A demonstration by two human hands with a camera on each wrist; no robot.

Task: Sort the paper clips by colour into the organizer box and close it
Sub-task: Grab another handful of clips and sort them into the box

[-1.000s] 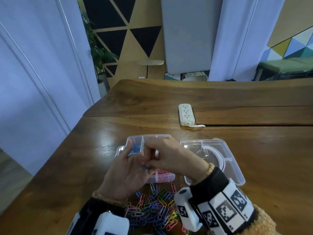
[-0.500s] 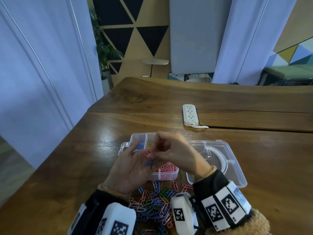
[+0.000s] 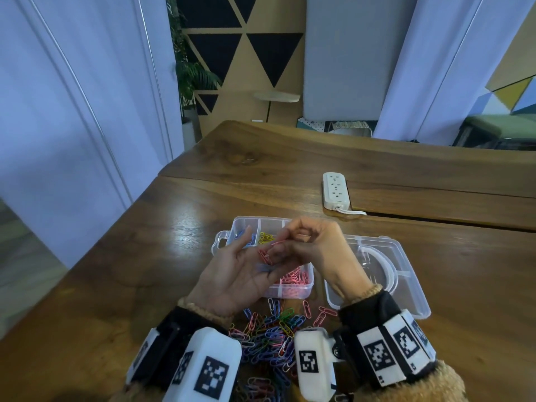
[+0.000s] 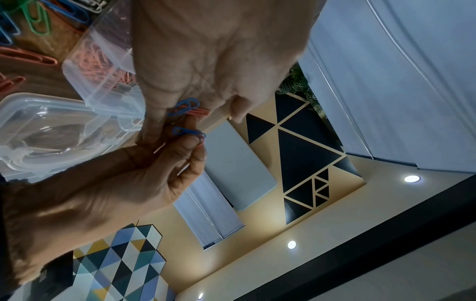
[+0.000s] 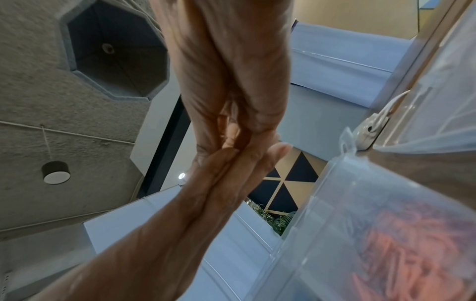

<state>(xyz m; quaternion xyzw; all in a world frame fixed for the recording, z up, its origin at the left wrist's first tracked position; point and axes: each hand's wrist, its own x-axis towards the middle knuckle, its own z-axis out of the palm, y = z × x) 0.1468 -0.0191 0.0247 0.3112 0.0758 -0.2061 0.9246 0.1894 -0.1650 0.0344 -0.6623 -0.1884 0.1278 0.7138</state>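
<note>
The clear organizer box (image 3: 307, 287) lies on the table with its lid (image 3: 406, 274) open to the right. It holds blue clips (image 3: 242, 237), yellow clips (image 3: 265, 237) and pink clips (image 3: 294, 280) in separate compartments. Above the box, my left hand (image 3: 240, 268) is palm up with fairly straight fingers. A few pink and blue clips (image 4: 188, 106) rest on those fingers. My right hand (image 3: 307, 245) meets them and pinches a blue clip (image 4: 186, 132) between thumb and fingertip. A mixed pile of loose clips (image 3: 269, 335) lies on the table in front of the box.
A white power strip (image 3: 335, 190) lies behind the box, beside a seam in the wooden table (image 3: 145, 271). The table's left edge runs close to the box. A white wall panel (image 3: 72, 126) stands to the left.
Both hands have risen a little above the box. The right fingers have drawn a clip away from the clips lying on the left hand.
</note>
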